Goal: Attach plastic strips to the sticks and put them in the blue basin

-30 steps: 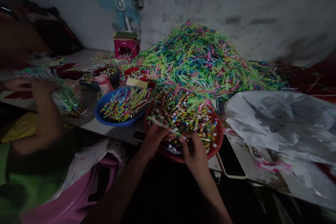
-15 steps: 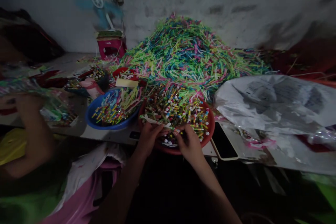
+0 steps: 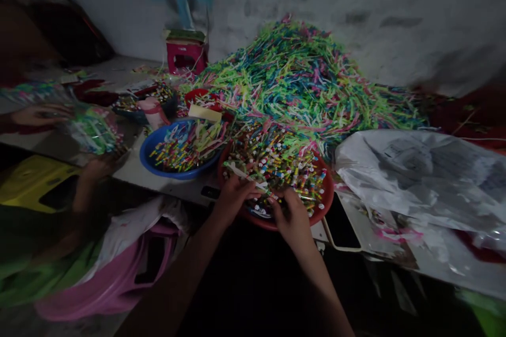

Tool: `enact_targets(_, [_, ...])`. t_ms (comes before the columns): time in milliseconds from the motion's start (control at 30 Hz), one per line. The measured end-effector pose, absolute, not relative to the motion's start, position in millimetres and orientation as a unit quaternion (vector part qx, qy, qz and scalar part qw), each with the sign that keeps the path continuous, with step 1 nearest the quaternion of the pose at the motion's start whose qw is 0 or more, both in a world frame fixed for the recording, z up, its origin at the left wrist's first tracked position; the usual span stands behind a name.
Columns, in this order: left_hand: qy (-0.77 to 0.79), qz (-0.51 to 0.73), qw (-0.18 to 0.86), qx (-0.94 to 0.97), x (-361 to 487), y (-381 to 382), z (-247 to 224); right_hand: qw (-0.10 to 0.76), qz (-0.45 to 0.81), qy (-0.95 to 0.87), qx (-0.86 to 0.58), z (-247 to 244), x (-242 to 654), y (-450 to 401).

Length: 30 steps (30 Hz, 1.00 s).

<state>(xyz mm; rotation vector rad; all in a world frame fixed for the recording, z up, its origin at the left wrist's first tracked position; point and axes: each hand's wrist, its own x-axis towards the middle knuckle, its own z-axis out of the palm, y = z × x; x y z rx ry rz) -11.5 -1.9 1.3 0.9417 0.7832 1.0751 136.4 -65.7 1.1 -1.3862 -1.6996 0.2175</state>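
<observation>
Over the front of a red basin (image 3: 329,197), my left hand (image 3: 234,196) is closed on a pale, thin ribbon-like strip (image 3: 237,170), which sticks out past its fingers. My right hand (image 3: 293,216) is just to the right, thumb and fingers pinched together near the strip's lower end. Whatever lies in that pinch is too small and dark to name. Small, striped, multicoloured tube-like pieces (image 3: 294,168) with white ends fill the basin under both hands.
A blue basin (image 3: 148,166) with similar pieces and strips stands left. Behind rises a heap of coloured strips (image 3: 292,79). At right lie a phone (image 3: 343,226) and a white plastic bag (image 3: 399,168). Another person's hands (image 3: 43,114) handle a clear bag at far left.
The view has shifted, so the scene sits differently in frame. My hands stay over the basin, and the strip now slants more steeply. The other person's lower arm has moved toward the clear bag.
</observation>
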Motion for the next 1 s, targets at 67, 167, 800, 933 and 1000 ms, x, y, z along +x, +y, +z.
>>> enact_targets(67, [0.353,0.475,0.685,0.426,-11.4,-1.2,0.4,0.451,0.101,-0.677,-0.573,1.2,136.0,-66.3])
enact_targets(167, [0.356,0.476,0.677,0.434,-10.9,-1.9,-0.1,0.454,0.190,-0.644,-0.585,1.3,138.5,-66.8])
enact_targets(800, [0.349,0.505,0.636,0.468,-13.6,-14.6,-1.7,0.462,0.217,-0.662,-0.549,4.7,143.2,-68.4])
enact_targets(933, [0.429,0.564,0.531,0.464,-46.1,17.7,18.0,0.380,0.162,-0.744,-0.526,7.8,142.0,-67.0])
enact_targets(1000, [0.511,0.543,0.388,0.542,-77.7,46.8,27.9,0.333,0.146,-0.772,-0.522,8.3,140.0,-66.7])
